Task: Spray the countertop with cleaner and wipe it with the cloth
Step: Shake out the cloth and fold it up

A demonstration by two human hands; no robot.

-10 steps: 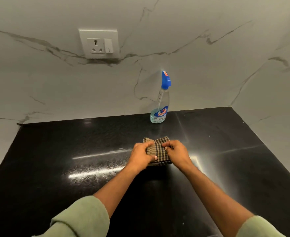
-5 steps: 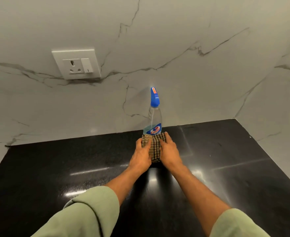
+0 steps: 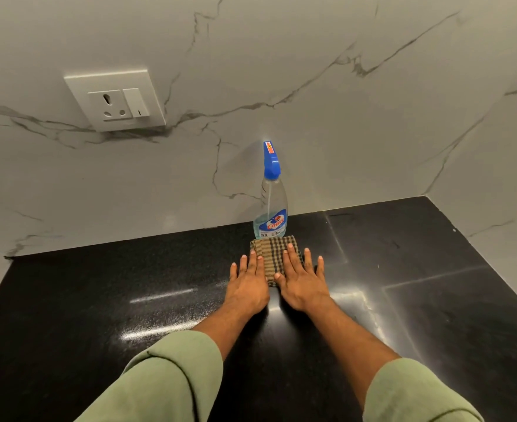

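Pressing flat, left hand [image 3: 249,284] and right hand [image 3: 302,281] spread straight fingers on the folded brown checked cloth [image 3: 274,254], beside the clear blue-capped spray bottle [image 3: 270,202] on the glossy black countertop [image 3: 98,300]; wiping looks finished, so lifting away comes next.

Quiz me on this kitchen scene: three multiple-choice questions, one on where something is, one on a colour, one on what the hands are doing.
1. Where does the spray bottle stand?
A. just behind the cloth, near the wall
B. at the counter's front edge
C. in the right hand

2. What colour is the bottle's spray head?
A. red
B. blue
C. green

3. How do the hands lie?
A. both flat, fingers straight, on the cloth
B. both clenched in fists
C. one lifted off the counter

Answers:
1 A: the bottle rises right behind the checked cloth before the marble wall.
2 B: its top is blue.
3 A: left hand and right hand press it onto the black countertop.
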